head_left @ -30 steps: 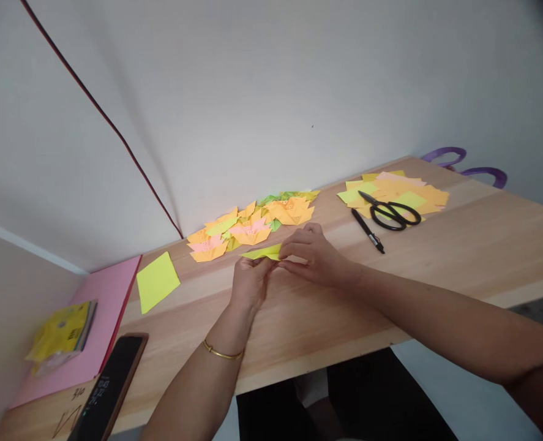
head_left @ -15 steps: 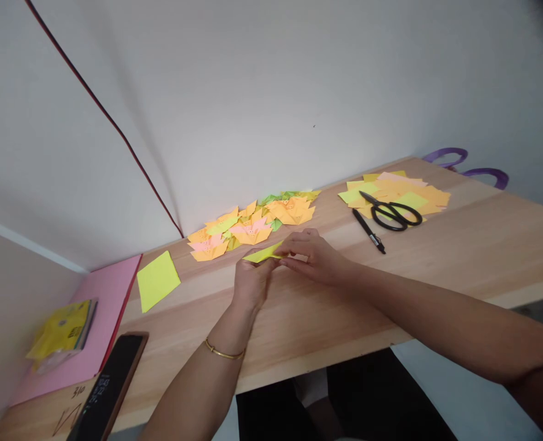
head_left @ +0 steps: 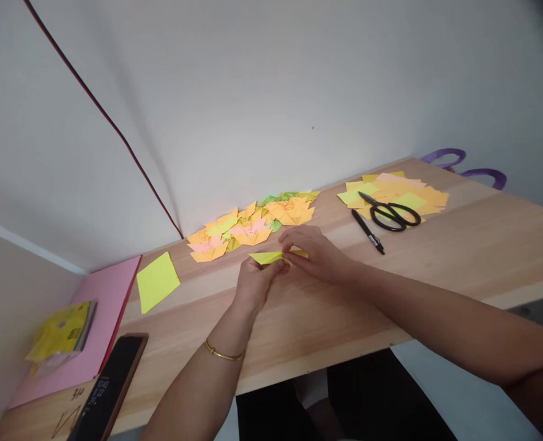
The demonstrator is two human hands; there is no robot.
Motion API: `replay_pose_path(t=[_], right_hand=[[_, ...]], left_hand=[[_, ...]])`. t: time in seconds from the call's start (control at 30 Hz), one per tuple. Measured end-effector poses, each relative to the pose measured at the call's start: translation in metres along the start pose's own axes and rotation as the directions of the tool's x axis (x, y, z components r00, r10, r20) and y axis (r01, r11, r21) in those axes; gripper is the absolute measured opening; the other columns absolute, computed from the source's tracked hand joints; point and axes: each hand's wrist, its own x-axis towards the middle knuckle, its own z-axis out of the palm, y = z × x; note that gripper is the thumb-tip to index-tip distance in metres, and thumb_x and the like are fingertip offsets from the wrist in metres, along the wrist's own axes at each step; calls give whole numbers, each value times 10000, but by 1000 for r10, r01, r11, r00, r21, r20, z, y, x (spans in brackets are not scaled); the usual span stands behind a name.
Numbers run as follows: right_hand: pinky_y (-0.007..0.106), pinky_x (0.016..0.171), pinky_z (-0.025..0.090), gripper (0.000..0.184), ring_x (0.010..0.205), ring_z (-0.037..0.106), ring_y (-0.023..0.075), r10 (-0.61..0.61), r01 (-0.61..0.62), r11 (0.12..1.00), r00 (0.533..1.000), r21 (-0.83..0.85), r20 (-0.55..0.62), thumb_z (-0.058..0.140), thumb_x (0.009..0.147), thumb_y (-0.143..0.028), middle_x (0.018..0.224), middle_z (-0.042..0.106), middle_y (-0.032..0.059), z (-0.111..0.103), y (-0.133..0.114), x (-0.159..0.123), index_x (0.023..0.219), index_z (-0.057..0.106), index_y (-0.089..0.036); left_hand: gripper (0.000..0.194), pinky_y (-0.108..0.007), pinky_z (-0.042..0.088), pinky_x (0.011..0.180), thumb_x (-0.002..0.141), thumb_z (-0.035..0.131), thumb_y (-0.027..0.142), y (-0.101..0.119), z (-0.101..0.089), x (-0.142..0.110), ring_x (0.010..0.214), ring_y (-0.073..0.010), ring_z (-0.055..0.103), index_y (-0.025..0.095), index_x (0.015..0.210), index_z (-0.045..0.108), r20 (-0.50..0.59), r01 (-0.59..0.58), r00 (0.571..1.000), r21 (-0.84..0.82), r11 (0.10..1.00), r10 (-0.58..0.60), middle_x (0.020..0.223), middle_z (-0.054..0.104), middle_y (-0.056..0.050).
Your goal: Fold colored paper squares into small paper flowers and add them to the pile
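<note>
left hand (head_left: 254, 278) and right hand (head_left: 314, 254) pinch a folded yellow paper (head_left: 267, 257) between them above the middle of the table (head_left: 308, 324), nearer than a row of folded papers (head_left: 250, 231); at right, black scissors (head_left: 388, 210) lie on loose sheets (head_left: 430, 197), a pen (head_left: 367, 231) just beside.

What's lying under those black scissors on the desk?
Under the black scissors are loose paper pieces, orange and yellow ones showing through the handle loops and around the blades. Whatever lies deeper in the overlapping pile is covered and can't be made out.
</note>
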Motion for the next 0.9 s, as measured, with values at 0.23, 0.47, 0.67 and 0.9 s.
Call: replay_pose_path(t=[0.23, 0.47, 0.67, 0.9], right_hand=[[249, 638, 396, 71, 686, 524, 128, 107, -111, 985, 994, 136, 37, 523, 819, -244, 763, 586, 23, -1, 0, -1, 798, 503, -179], [253, 654, 402, 141, 685, 538, 128, 77, -84, 987, 995, 134, 59, 528, 830, -297, 733, 613, 24, -1, 1, -1, 759, 545, -177], [240, 641, 416, 121, 673, 549, 118, 111, -122, 974, 992, 192, 67, 535, 810, -275, 720, 618, 16, -4, -5, 0, 753, 576, -177], [222, 649, 444, 67, 710, 564, 111, 161, -178, 943, 983, 281, 85, 547, 781, -230, 764, 622, 12, -3, -3, -2, 794, 588, -179]], left_hand=[[319, -283, 503, 690, 594, 773, 238, 1, -1, -1, 741, -151, 623, 134, 878, 670, 46, 12, 999, -34, 999, -10, 860, 684, -61], [205, -224, 449, 588, 621, 756, 254, 2, -2, 0, 638, -111, 580, 134, 761, 666, -1, -57, 998, -15, 998, 57, 695, 631, -17], [198, -230, 447, 568, 632, 746, 269, 3, -1, -1, 598, -106, 568, 137, 732, 638, -5, -78, 997, -12, 997, 78, 670, 617, -9], [232, -233, 479, 574, 603, 765, 266, 5, -1, -3, 609, -107, 583, 133, 757, 655, 0, -74, 997, 10, 997, 74, 726, 635, -25]])
